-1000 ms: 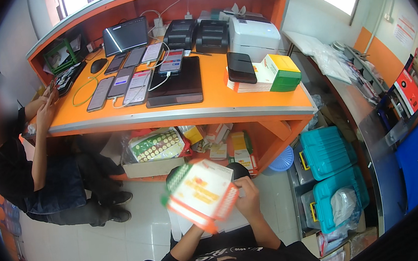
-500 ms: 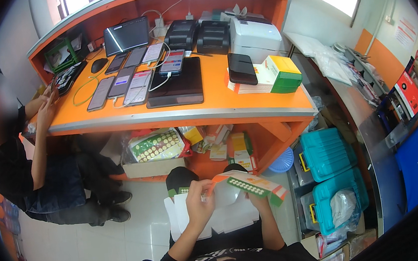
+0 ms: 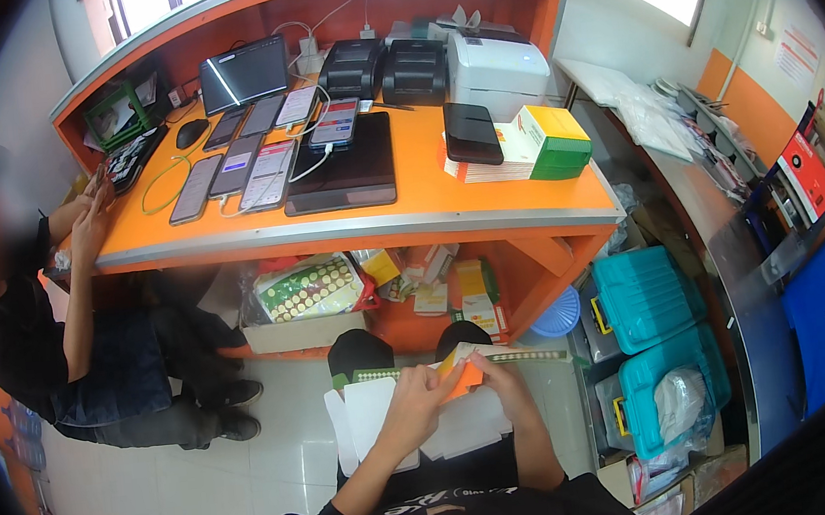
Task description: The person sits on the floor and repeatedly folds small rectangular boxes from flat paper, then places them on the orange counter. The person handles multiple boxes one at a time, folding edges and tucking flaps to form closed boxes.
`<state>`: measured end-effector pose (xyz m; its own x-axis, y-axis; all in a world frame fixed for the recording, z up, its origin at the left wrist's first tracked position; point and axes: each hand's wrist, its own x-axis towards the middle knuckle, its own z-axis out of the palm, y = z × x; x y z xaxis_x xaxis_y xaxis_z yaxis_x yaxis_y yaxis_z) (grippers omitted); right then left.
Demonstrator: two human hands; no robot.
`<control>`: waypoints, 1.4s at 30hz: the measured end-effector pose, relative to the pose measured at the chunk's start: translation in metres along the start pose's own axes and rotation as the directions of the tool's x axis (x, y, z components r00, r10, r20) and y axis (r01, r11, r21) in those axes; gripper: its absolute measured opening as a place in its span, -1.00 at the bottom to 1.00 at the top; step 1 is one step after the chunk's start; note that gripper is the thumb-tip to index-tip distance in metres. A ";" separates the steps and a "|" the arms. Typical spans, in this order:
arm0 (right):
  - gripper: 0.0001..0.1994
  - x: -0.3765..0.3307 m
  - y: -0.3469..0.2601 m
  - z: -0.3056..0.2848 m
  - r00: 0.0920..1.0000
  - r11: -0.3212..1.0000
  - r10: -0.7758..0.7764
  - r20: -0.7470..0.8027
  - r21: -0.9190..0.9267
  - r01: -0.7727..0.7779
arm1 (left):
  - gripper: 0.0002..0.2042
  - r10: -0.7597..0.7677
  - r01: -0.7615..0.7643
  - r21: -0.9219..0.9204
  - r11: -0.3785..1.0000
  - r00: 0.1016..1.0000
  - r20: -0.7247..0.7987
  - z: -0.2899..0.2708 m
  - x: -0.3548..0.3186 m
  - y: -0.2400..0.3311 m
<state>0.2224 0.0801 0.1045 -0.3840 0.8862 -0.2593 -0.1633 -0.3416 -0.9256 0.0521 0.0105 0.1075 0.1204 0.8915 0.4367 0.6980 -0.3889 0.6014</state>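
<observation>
Over my lap, my left hand (image 3: 419, 403) and my right hand (image 3: 506, 384) are both closed on a thin cardboard carton (image 3: 464, 380) with orange, white and green print. It is partly folded, and an orange flap shows between the fingers. A long edge with a row of pale round dots runs out to the right. Beneath the hands, white cardboard blanks (image 3: 370, 412) lie across my thighs, with a green dotted edge on their far side. My fingers hide part of the carton.
Ahead stands an orange desk (image 3: 261, 234) with several phones, a black tablet (image 3: 349, 169), a white printer (image 3: 499, 70) and a stack of cartons (image 3: 558, 139). A co-worker (image 3: 18, 286) sits at the left. Teal-lidded bins (image 3: 647, 304) stand at the right.
The carton has turned in my hands and its right end has swung up and away. My left hand has moved right, closer to my right hand, and the orange flap now folds between them.
</observation>
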 end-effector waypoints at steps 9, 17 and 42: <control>-0.83 0.006 0.002 -0.010 0.991 0.983 -0.133 0.020 -0.126 0.135 | -0.59 -0.107 0.094 -0.110 0.989 0.988 -0.115 0.004 -0.008 -0.017; -0.82 0.016 0.013 -0.018 0.993 0.964 -0.089 -0.083 -0.259 0.065 | -0.76 -0.110 0.084 -0.154 0.984 0.980 -0.165 0.012 -0.006 -0.029; -0.72 0.010 0.053 0.002 0.956 0.961 -0.256 -0.145 -0.144 0.236 | -0.88 -0.445 0.307 -0.486 0.818 0.873 -0.199 0.015 -0.001 -0.009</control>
<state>0.2084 0.0704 0.0538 -0.1930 0.9799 -0.0510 -0.1168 -0.0746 -0.9904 0.0567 0.0166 0.0916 -0.3460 0.9053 0.2466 0.2647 -0.1579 0.9513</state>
